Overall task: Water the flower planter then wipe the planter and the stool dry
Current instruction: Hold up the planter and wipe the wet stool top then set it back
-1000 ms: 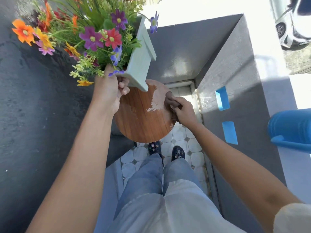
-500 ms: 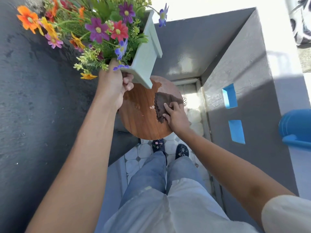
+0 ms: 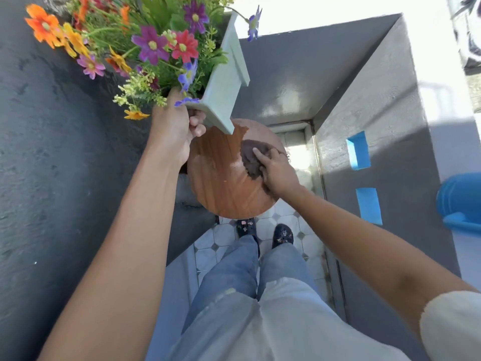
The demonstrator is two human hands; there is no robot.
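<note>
My left hand (image 3: 173,128) grips the near end of a pale green wooden planter (image 3: 223,82) and holds it lifted above the stool, tilted up and to the left. Colourful flowers (image 3: 153,45) fill it. Below stands a round wooden stool (image 3: 221,183) with a reddish-brown top that looks wet and glossy. My right hand (image 3: 278,170) presses a dark brown cloth (image 3: 251,156) flat on the stool's right part, fingers spread over it.
A dark grey wall (image 3: 57,152) rises at the left, and a grey ledge (image 3: 377,126) with two blue tape strips (image 3: 368,204) runs at the right. A blue watering can (image 3: 460,201) sits at the far right. Tiled floor (image 3: 223,246) and my feet lie below the stool.
My right hand has slid the cloth from the stool's right edge onto its top and up toward the far side. The lifted planter stays in my left hand.
</note>
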